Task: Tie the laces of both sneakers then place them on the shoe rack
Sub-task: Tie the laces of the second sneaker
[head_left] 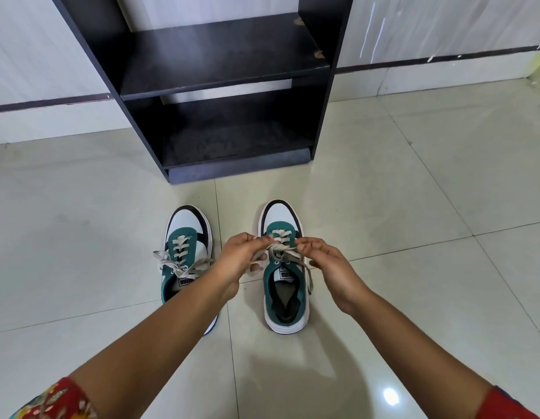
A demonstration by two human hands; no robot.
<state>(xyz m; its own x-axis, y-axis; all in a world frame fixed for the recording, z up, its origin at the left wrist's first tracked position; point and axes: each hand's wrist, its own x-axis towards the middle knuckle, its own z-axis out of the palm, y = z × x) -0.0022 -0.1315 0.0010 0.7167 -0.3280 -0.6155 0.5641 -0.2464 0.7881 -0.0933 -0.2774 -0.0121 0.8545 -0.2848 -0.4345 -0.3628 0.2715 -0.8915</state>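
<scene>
At centre frame the left hand (243,252) and right hand (318,255) each pinch a lace end (288,252) over the right-side green sneaker (285,285) — pulled apart to cinch a knot — while the left-side sneaker (184,255) lies untied below the black shoe rack (220,65).

Home entryway, black shoe rack (220,65), glossy tiled floor (413,207), pale wall (35,40)

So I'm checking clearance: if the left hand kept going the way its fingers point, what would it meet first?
Probably the right hand: the left hand points across the right-side sneaker's laces toward it, though depth is unclear.
</scene>
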